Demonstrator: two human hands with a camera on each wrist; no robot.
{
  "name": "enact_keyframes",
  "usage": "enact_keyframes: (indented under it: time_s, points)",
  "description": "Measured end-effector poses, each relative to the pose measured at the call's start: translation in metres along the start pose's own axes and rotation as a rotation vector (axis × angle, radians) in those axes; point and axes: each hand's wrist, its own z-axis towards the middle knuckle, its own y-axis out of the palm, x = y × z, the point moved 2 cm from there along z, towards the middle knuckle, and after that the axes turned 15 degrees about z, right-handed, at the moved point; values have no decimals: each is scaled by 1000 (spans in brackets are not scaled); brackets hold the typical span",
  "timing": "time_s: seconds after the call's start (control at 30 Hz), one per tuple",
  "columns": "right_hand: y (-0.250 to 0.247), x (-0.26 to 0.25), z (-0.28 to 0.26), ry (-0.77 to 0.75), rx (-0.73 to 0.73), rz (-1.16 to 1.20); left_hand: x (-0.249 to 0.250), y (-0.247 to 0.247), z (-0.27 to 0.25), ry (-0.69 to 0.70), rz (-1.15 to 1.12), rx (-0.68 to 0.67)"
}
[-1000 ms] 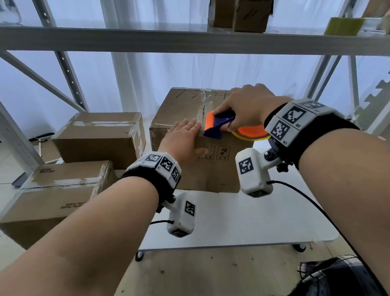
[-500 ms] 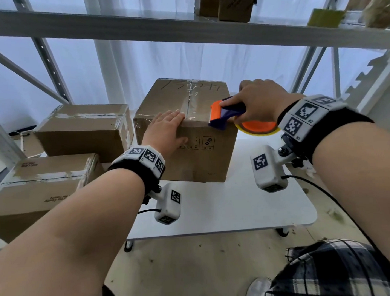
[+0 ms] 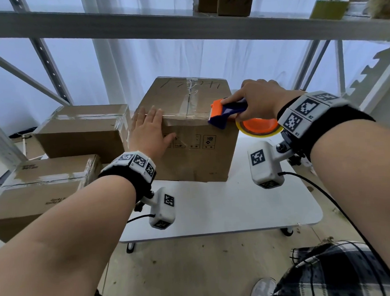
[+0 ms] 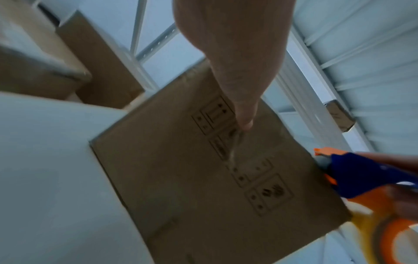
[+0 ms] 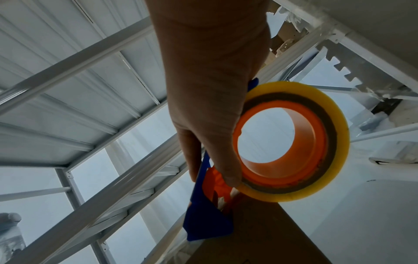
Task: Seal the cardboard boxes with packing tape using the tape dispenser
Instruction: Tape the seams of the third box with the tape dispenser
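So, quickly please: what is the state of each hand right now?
Left hand: open, fingers straight, pressing flat on the cardboard box.
Right hand: closed around the tape dispenser, its head at the box's front top edge.

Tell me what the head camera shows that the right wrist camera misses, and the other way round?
Only the head view shows the left hand lying flat on the near top edge of the box on the white table, two more taped boxes stacked to the left, and both wristbands. Only the right wrist view looks straight through the orange core of the tape roll and up at the underside of the shelving. Both show the right hand gripping the blue and orange tape dispenser at the box edge.
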Motion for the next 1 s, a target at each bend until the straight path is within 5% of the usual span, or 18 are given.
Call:
enact_keyframes:
  time_s: [0.2,0.37,0.67,1.0]
  points:
    - [0,-4,0,22,-57,-60,63,-11,9,277,-40,24]
    - [5,-7,6,28,-114,-279,53,-9,14,315,-78,72]
    - [24,-30,21,71,-53,-337,37,-11,23,279,-119,75]
    - [29,9,0,65,40,-274,36,-9,20,276,-130,110]
